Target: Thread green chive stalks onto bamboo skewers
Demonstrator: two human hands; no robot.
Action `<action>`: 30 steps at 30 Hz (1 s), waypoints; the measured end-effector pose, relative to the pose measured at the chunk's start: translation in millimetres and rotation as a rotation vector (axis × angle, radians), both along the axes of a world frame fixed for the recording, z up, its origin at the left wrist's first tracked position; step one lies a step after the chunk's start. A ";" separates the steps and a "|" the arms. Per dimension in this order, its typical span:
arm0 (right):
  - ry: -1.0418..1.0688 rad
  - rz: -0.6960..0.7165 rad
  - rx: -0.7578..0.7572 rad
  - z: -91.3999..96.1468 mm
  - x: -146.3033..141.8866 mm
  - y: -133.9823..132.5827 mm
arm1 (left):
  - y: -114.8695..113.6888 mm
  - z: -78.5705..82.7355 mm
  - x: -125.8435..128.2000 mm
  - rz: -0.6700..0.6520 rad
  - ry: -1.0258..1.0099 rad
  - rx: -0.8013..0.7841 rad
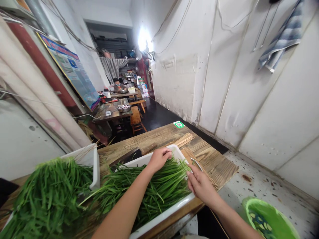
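Observation:
My left hand [159,157] reaches over a white tray [163,215] full of green chives [154,186]. Its fingers are curled down onto the far ends of the chives, gripping a bunch. My right hand [200,184] sits at the tray's right edge, fingers pinched on a thin bamboo skewer that crosses the tray rim. A bundle of bamboo skewers [184,139] lies on the wooden table [216,162] just beyond the tray.
A second white tray [96,162] heaped with chives [47,196] stands to the left. A cleaver [127,156] lies behind the trays. A green bucket [269,219] sits on the floor at lower right. Far off, a person sits at other tables [117,113].

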State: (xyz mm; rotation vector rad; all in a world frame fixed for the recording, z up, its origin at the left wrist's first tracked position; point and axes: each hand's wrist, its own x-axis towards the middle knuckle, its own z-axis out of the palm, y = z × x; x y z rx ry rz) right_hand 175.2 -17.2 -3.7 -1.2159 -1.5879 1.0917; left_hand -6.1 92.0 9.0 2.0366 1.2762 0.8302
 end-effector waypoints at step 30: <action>0.060 -0.018 0.015 -3.0 -2.3 0.6 | -25.3 23.3 7.8 0.049 -0.128 -0.280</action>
